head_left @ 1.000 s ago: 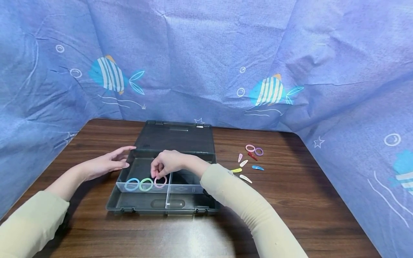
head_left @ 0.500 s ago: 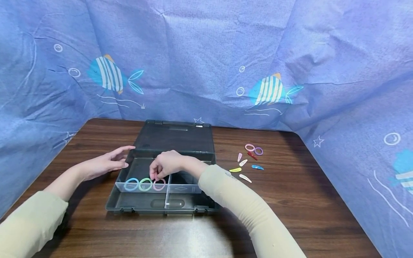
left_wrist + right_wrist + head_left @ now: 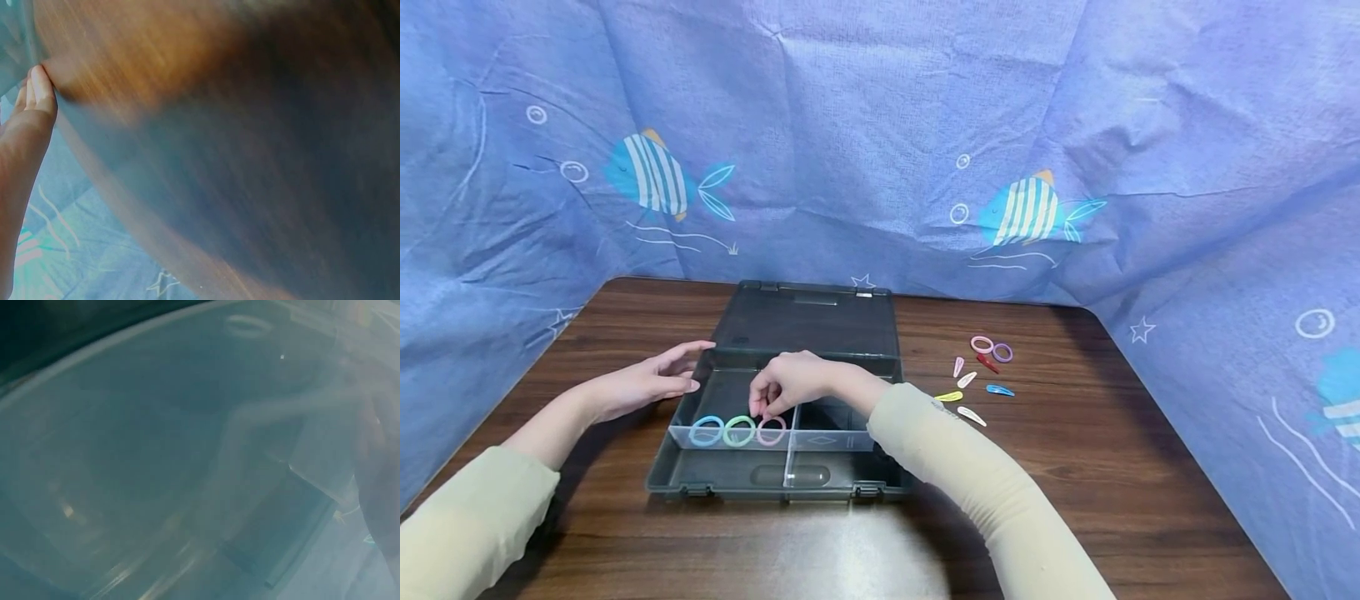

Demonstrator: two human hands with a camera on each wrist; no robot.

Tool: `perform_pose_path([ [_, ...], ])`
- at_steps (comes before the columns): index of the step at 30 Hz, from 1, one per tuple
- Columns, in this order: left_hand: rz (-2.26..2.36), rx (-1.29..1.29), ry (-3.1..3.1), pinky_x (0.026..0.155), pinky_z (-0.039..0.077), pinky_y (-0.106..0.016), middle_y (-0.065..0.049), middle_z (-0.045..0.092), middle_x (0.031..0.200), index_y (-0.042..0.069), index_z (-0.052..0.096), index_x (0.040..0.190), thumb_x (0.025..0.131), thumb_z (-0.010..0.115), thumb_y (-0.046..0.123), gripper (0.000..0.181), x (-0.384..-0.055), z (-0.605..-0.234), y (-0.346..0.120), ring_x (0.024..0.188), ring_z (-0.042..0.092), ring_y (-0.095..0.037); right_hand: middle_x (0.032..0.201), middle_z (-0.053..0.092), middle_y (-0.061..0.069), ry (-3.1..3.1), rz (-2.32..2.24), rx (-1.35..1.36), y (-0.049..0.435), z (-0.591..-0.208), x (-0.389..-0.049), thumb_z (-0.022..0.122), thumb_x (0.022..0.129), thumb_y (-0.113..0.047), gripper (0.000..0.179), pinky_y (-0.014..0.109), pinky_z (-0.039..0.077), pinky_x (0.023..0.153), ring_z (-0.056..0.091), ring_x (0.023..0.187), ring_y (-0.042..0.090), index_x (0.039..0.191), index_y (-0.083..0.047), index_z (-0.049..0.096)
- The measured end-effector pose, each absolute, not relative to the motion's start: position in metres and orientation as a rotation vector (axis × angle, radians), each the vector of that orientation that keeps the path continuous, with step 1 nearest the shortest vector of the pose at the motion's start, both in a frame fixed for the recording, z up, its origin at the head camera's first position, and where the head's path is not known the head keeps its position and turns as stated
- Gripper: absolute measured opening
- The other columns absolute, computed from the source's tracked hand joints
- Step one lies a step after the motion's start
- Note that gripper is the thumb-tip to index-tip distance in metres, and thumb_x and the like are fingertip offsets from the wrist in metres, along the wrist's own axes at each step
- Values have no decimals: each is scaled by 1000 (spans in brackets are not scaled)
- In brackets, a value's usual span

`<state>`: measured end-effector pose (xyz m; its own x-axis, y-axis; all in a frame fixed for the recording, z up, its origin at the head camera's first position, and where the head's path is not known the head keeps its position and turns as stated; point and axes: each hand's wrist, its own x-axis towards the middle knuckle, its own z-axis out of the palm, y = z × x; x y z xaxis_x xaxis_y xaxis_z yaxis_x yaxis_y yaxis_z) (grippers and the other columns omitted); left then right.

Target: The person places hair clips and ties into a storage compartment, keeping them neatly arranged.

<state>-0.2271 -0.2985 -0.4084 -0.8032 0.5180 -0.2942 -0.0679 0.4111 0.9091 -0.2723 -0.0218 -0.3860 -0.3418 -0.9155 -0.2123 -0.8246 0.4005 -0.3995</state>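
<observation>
In the head view, a dark see-through compartment box [image 3: 679, 490] lies on the table with its lid laid back. Blue [image 3: 695, 433], green [image 3: 728, 435] and pink [image 3: 762, 437] hair ties stand in a row at the clear divider [image 3: 831, 440] near the front. My right hand [image 3: 792, 382] reaches into the box and pinches the top of the pink hair tie with thumb and fingers. At the box's left wall, my left hand [image 3: 643, 385] touches the edge with loosely extended fingers. The right wrist view is hazy and its fingers are hard to make out.
Right of the box lie a pink hair tie [image 3: 973, 348] and a purple one [image 3: 1011, 357]. Several snap hair clips, including a blue clip [image 3: 999, 389] and a red clip [image 3: 987, 363], are scattered nearby. A blue fish-print cloth [image 3: 865, 150] hangs behind the table.
The pink hair tie has been lowered slightly against the divider, level with the green one, still in my right fingers. My left hand stays where it was.
</observation>
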Motion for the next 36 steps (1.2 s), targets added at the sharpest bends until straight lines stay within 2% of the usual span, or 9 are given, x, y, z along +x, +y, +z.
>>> perform_pose_path([
  [6,1413,376,2116,106,14,-66,-23,-5,155,18,8,151,99,47,23,65,-228,-410,-299,139,4,-48,84,69,-5,2098,-531,-1540,-18,-380,-273,70,85,-12,12,12,46,74,60,78,-2,97,-9,71],
  [9,1412,373,2116,106,14,-66,-22,-6,155,18,8,151,99,47,23,65,-228,-409,-299,139,2,-49,85,69,-2,2049,-575,-1551,-17,-375,-273,70,85,-8,14,13,47,75,61,78,0,98,-4,71],
  [16,1417,378,2124,106,17,-65,-23,-5,154,18,9,151,99,47,21,65,-227,-409,-299,138,8,-49,87,69,-5,2041,-542,-1547,-16,-362,-266,69,86,-11,14,12,47,77,61,81,-1,99,-6,70],
  [25,1415,383,2128,106,15,-66,-21,-6,155,19,9,151,99,48,23,65,-227,-409,-298,140,0,-48,86,67,-6,2017,-453,-1634,-7,-344,-251,66,89,-13,11,11,46,76,59,80,-2,98,-7,69],
  [31,1422,388,2125,107,15,-64,-23,-4,154,17,9,151,99,48,23,66,-226,-409,-297,139,4,-48,84,66,-5,1989,-467,-1703,4,-329,-245,66,88,-10,8,12,47,75,59,78,-2,94,-7,70],
  [36,1426,405,2127,107,17,-64,-23,-2,154,17,9,151,99,48,22,65,-226,-410,-298,139,3,-47,84,66,-6,1987,-457,-1721,14,-316,-239,66,88,-13,7,14,48,76,58,79,-3,94,-9,70],
])
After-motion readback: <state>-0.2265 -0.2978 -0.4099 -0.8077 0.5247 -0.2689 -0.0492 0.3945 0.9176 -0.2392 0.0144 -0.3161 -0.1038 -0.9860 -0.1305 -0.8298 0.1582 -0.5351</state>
